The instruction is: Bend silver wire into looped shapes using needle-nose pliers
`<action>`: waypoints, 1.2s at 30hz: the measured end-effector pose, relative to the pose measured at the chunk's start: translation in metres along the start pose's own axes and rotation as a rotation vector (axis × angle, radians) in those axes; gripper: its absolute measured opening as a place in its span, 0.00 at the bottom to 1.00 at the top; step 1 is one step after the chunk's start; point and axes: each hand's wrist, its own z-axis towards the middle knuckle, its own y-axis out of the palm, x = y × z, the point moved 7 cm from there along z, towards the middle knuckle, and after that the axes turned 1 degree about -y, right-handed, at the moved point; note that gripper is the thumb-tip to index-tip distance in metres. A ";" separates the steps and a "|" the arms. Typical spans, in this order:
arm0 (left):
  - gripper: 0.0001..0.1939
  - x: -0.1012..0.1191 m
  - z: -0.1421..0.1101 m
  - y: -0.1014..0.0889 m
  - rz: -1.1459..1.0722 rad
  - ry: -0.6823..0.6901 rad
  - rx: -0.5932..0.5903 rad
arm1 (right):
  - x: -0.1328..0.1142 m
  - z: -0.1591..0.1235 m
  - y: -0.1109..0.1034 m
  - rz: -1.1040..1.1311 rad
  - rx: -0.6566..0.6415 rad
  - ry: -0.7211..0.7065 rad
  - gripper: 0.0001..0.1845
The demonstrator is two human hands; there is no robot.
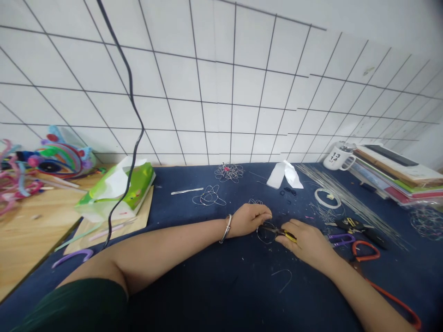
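Note:
My right hand (306, 242) is closed around yellow-handled pliers (288, 235), whose dark jaws point left onto a wire loop (266, 234). At the loop's upper left, my left hand (248, 219) pinches the wire between thumb and fingers, with a silver bangle on its wrist. More looped wire (256, 202) shows just behind the left hand. A flower-shaped wire piece (209, 197) lies farther left on the dark blue cloth. Behind it sits a rounder wire flower (229, 172) with a pink centre. A loose bent wire (284, 276) rests nearer to me.
Orange-handled scissors (365, 251), black-handled tools (353, 226), a white wire coil (327, 198) and long straight wires (346, 198) lie on the right. A mug (335, 157) and stacked books (391, 173) stand behind. At left are a green tissue pack (134, 189) and a hanging black cable (130, 87).

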 end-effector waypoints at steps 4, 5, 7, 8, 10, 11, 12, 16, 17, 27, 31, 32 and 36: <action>0.14 -0.008 -0.001 -0.007 -0.074 -0.082 0.115 | 0.002 0.000 -0.001 0.063 0.005 0.038 0.18; 0.14 -0.009 -0.001 -0.010 -0.084 -0.092 0.149 | 0.002 0.000 -0.001 0.076 0.000 0.042 0.18; 0.15 -0.010 -0.001 -0.013 -0.096 -0.098 0.201 | 0.002 0.000 -0.001 0.086 -0.008 0.044 0.18; 0.15 -0.010 -0.001 -0.014 -0.099 -0.099 0.215 | 0.002 0.001 -0.001 0.084 -0.009 0.044 0.18; 0.15 -0.012 -0.001 -0.016 -0.099 -0.106 0.228 | 0.003 0.001 -0.001 0.055 0.011 0.055 0.19; 0.15 -0.013 0.000 -0.017 -0.094 -0.113 0.235 | 0.005 0.000 -0.002 0.029 0.028 0.063 0.19; 0.15 -0.015 0.001 -0.019 -0.084 -0.124 0.245 | 0.006 0.000 -0.002 -0.006 0.051 0.074 0.19; 0.14 -0.023 0.003 -0.026 -0.022 -0.174 0.282 | 0.015 -0.002 -0.006 -0.144 0.118 0.122 0.20; 0.13 -0.024 0.003 -0.027 -0.002 -0.181 0.283 | 0.018 -0.002 -0.008 -0.164 0.123 0.133 0.20; 0.08 -0.029 0.009 -0.027 0.252 -0.090 0.293 | 0.040 -0.003 -0.020 -0.166 0.135 0.214 0.22; 0.11 0.002 0.003 -0.019 0.406 0.056 0.200 | 0.043 -0.002 -0.020 -0.149 0.133 0.218 0.22; 0.11 0.011 0.000 -0.013 0.435 0.098 0.144 | 0.043 -0.002 -0.020 -0.145 0.128 0.218 0.22; 0.10 0.046 -0.020 0.020 0.503 0.288 -0.136 | 0.043 -0.001 -0.018 -0.141 0.109 0.229 0.22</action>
